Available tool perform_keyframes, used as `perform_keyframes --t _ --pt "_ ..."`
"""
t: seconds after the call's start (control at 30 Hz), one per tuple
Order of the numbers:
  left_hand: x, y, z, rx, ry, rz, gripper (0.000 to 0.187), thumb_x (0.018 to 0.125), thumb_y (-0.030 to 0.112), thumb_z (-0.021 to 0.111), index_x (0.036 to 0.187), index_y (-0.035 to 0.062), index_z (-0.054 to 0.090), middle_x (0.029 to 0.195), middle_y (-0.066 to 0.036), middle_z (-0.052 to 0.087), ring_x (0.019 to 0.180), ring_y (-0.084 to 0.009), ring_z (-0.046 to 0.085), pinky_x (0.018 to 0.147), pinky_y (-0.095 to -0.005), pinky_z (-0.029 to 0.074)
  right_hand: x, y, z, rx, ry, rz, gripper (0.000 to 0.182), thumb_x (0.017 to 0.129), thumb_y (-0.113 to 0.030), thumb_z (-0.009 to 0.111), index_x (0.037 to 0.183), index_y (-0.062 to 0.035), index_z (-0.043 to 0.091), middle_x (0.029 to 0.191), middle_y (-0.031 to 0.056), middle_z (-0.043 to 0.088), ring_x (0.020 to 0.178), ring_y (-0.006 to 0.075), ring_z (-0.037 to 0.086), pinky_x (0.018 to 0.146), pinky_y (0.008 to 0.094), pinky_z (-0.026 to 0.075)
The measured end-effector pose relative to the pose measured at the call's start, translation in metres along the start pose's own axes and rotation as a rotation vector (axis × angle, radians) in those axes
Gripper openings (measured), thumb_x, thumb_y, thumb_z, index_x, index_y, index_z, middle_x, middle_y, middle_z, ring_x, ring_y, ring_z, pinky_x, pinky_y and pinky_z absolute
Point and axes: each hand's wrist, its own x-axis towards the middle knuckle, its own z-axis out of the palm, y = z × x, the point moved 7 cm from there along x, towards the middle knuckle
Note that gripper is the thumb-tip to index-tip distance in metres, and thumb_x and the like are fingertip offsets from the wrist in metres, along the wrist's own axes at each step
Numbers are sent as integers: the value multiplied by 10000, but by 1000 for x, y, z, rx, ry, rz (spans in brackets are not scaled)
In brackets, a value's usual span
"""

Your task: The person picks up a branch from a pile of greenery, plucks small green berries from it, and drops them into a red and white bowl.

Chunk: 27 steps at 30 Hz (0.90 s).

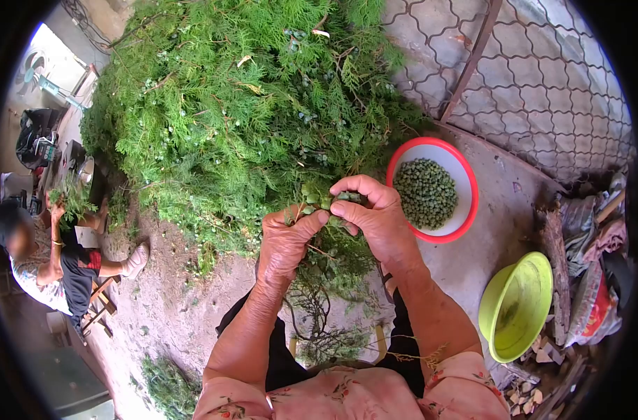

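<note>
Fingers of my left hand [285, 241] and right hand [376, 213] pinch shut on a green sprig [327, 201] at frame centre, just below the heaped cypress branches [242, 105]. Right of my hands sits a red-rimmed bowl [468, 183] holding green cones [425, 192]; a lime basin [518, 304] lies lower right.

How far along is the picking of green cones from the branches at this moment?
Done: the red-rimmed bowl holds a layer of green cones. In hand: the left hand and right hand pinch a sprig. Left: the large branch pile still carries cones; the green bowl looks empty.
</note>
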Motion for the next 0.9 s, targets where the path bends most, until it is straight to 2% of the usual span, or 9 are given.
perform_keyframes --t 0.07,0.23,0.37,0.5,0.53,0.6,0.67,0.8,0.9 --pt "-1 0 1 7 14 -4 136 741 63 701 866 27 664 748 3 632 620 -52 529 550 -195 414 0 2 1 -16 -8 15 160 799 -21 603 955 -1 571 708 2 517 571 51 464 448 202 353" --pt "-3 1 -2 -24 12 -97 143 746 100 700 866 36 659 721 2 625 562 -54 533 458 -185 399 4 30 -1 644 -27 206 200 832 -52 586 1023 -9 542 740 18 513 591 85 488 447 217 378" --pt "0 2 -7 -24 102 -21 143 754 129 681 835 29 621 680 -11 590 460 -63 478 435 -214 439 5 13 -4 702 -46 115 189 839 -63 580 1010 -4 526 850 82 575 658 120 558 429 213 385" --pt "1 6 -8 23 195 122 132 757 128 683 828 37 618 664 6 580 441 -48 454 425 -200 417 1 14 -3 440 -34 139 136 833 -70 574 957 -27 538 764 75 568 562 122 525 424 200 366" --pt "0 8 -7 -2 216 121 128 757 126 684 827 40 618 662 12 581 445 -46 453 417 -195 400 -2 12 -1 316 8 117 163 798 -76 636 929 -20 556 678 24 561 533 73 519 434 189 378" --pt "-3 12 -8 -27 236 120 125 757 123 685 825 43 618 661 17 581 450 -43 452 409 -190 384 -4 12 1 122 39 61 164 787 -72 646 919 -26 562 681 10 552 539 57 509 438 186 376" --pt "-3 8 -11 -33 251 41 96 781 51 658 868 14 647 783 20 611 671 -45 502 620 -203 400 -5 8 3 -146 87 -62 155 764 -53 662 891 -42 575 685 -19 536 549 29 494 450 175 377" --pt "-2 4 -5 -47 197 68 75 783 71 656 845 31 646 738 29 603 602 -37 489 525 -185 375 -6 13 6 -65 129 -1 159 779 -75 650 909 -29 570 695 -3 549 538 36 495 437 181 377" --pt "-3 2 -5 56 216 -71 76 781 108 657 823 47 639 685 26 598 509 -37 470 416 -167 318 -4 25 6 144 57 131 169 791 -83 629 928 -12 560 716 26 563 534 57 501 418 190 371"
